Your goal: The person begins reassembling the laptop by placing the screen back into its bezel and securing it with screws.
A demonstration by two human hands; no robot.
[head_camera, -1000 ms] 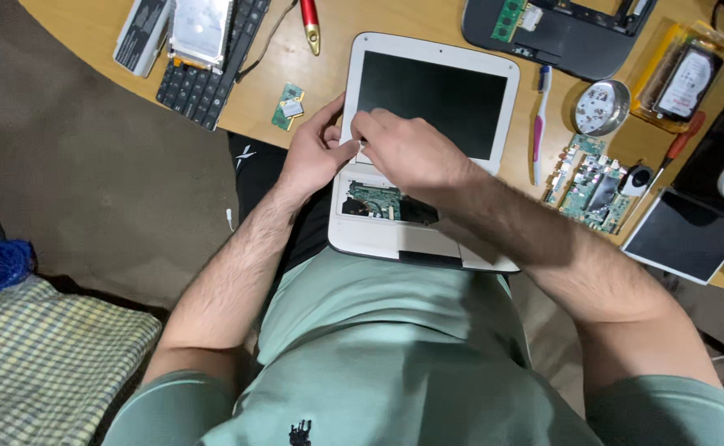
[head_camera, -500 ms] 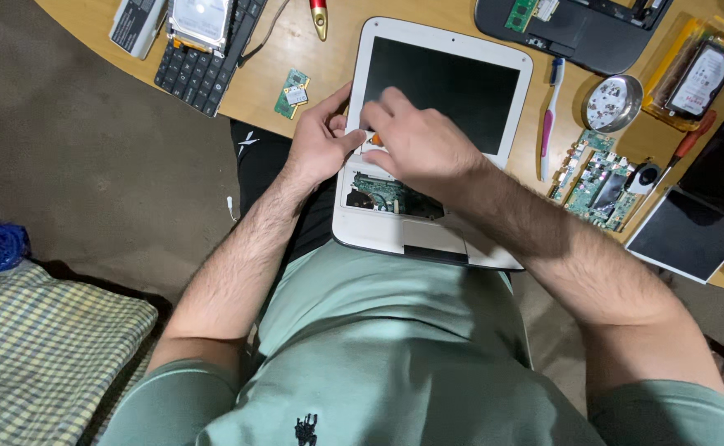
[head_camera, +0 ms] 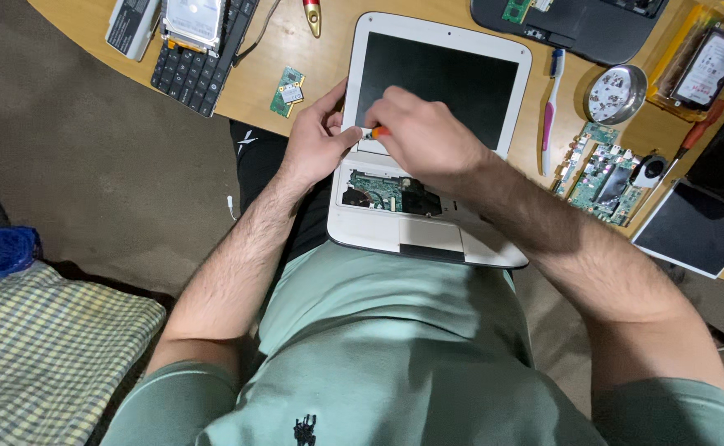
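Both hands are being kept tight at the hinge edge: right hand (head_camera: pixel 424 136) is being clenched around a small orange-handled screwdriver (head_camera: pixel 376 132), left hand (head_camera: pixel 316 140) is being pinched against its tip, steadying the opened white laptop (head_camera: pixel 428 231) propped on the lap at the wooden table (head_camera: pixel 329 66), so pressure's probably best being held straight down.

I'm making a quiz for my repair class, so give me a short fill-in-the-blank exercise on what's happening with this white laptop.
1. The white laptop rests partly on the person's ____.
2. The right hand holds a small tool with an ____ handle.
3. With its keyboard removed, the laptop's base shows a green ____.
4. On the wooden table, a toothbrush lies to the ____ of the laptop's screen.

Missing words: lap; orange; circuit board; right
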